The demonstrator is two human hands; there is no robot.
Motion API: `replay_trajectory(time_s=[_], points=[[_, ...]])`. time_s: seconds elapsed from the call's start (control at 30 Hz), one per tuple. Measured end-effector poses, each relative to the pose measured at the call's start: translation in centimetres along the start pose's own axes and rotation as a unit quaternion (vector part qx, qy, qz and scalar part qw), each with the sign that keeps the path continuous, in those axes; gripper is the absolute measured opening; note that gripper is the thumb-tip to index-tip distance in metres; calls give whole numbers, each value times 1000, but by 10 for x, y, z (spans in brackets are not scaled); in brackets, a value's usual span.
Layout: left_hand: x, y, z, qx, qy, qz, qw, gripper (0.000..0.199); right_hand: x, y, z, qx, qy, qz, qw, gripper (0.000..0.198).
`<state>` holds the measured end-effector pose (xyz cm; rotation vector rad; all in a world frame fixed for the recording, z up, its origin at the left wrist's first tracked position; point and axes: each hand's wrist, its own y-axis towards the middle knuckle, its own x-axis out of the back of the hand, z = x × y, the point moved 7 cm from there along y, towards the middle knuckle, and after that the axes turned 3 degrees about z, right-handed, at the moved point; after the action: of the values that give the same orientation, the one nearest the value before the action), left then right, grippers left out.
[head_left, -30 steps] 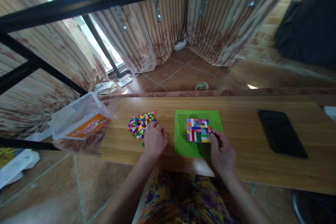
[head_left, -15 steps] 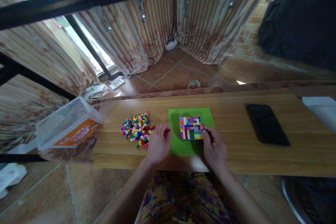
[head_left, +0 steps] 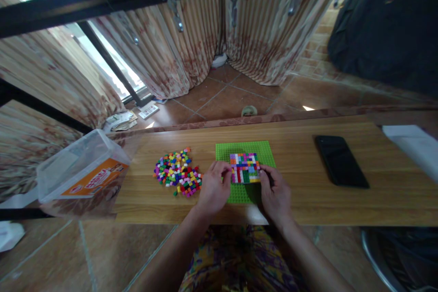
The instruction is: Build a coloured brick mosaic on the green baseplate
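A block of small multicoloured building bricks (head_left: 244,168), joined side by side, is over the middle of a green studded baseplate (head_left: 263,147). My right hand (head_left: 276,194) grips the block's right edge between thumb and fingers. At its left edge are the fingertips of my left hand (head_left: 215,188), closed in a pinch; whatever they hold is too small to make out. Left of that hand lies a loose pile of small coloured bricks (head_left: 173,169). Whether the block is pressed onto the baseplate or held just above it, I cannot tell.
The wooden table (head_left: 301,210) carries a black phone (head_left: 341,162) on the right, with white paper (head_left: 410,143) beyond it. A clear plastic box (head_left: 73,164) with an orange label is at the left end. Curtains (head_left: 191,54) hang behind.
My left hand has moved right, from beside the pile to the block's left edge, still pinched. My right hand keeps its hold on the block. The whole view has shifted slightly.
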<state>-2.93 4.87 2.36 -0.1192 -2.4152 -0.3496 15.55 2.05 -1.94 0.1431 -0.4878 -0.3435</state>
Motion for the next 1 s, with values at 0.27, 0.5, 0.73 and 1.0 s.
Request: replay_trajectory(time_s=[0.27, 0.5, 0.73, 1.0], points=[[-4, 1, 2, 5, 4, -5, 1000, 17, -1, 0, -1, -5, 3, 2, 1000, 32], [-4, 2, 2, 7, -3, -5, 1000, 19, -1, 0, -3, -3, -1, 0, 1000, 32], [-4, 3, 1, 12, -3, -8, 1000, 20, -1, 0, -2, -1, -5, -1, 1000, 31], [-5, 1, 3, 11, -9, -7, 1000, 17, -1, 0, -2, -7, 4, 1, 1000, 31]])
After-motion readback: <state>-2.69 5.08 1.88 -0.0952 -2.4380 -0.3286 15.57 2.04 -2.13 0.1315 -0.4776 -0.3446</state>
